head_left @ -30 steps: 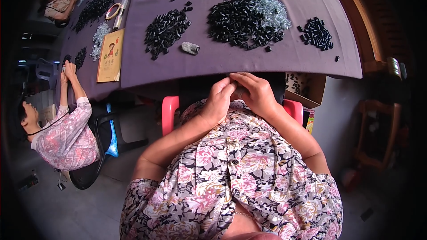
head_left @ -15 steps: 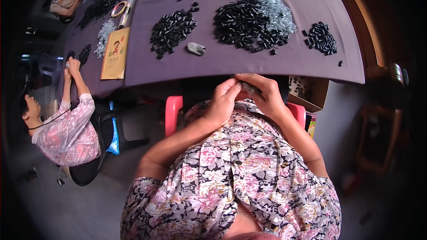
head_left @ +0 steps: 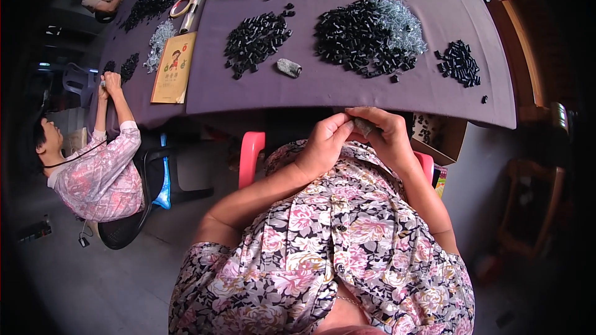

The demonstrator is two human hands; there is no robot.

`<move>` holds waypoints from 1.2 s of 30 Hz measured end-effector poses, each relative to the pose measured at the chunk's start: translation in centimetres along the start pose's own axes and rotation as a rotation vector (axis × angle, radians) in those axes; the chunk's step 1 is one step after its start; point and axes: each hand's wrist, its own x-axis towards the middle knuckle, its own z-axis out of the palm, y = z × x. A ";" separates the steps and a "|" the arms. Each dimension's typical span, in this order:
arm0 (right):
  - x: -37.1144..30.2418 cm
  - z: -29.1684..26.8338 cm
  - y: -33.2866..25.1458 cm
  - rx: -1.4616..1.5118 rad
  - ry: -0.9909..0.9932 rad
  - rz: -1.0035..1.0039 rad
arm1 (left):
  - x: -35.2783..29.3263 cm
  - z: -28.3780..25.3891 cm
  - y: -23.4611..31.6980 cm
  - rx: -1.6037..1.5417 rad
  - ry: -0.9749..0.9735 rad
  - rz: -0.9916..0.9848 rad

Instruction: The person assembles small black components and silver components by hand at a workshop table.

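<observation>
My left hand (head_left: pixel 325 141) and my right hand (head_left: pixel 388 135) meet just below the table's near edge, fingertips pressed together. A small greyish piece (head_left: pixel 362 126) shows between them; whether it is a held part or a finger wrapping, I cannot tell. Beyond them on the table lies a big heap of small black tube-like parts (head_left: pixel 344 37), with clear plastic pieces (head_left: pixel 397 18) along its right side. A smaller black pile (head_left: pixel 256 43) sits to the left, another (head_left: pixel 458 63) to the right. Closest to my hands on the cloth is a grey, rough-looking oblong piece (head_left: pixel 288 67).
A purple-grey cloth (head_left: pixel 347 96) covers the table. At left lie a yellow booklet (head_left: pixel 172 74), a tape roll (head_left: pixel 181 6) and a clear roll (head_left: pixel 192 11). An open cardboard box (head_left: pixel 450 142) stands below the right edge. A co-worker (head_left: pixel 93 174) sits at left.
The whole view has shifted slightly, so the table and piles appear a little farther right and lower. My hands stay joined at the same place by the edge.
</observation>
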 end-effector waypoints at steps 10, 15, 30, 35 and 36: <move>0.0 0.2 -0.2 -0.258 0.037 -0.167 | -0.2 0.0 -0.1 0.060 0.030 -0.012; -0.2 0.3 -0.1 -0.125 0.058 -0.035 | -0.2 0.7 0.5 0.242 0.079 0.064; 0.4 0.4 -0.2 0.073 -0.019 0.005 | -0.2 -0.5 0.3 0.239 0.120 0.037; 0.5 0.5 -0.4 0.159 -0.057 0.005 | -0.1 -0.4 0.2 0.002 0.158 0.011; 0.5 0.4 -0.6 0.146 -0.072 0.004 | -0.1 -0.6 0.1 -0.018 0.173 -0.005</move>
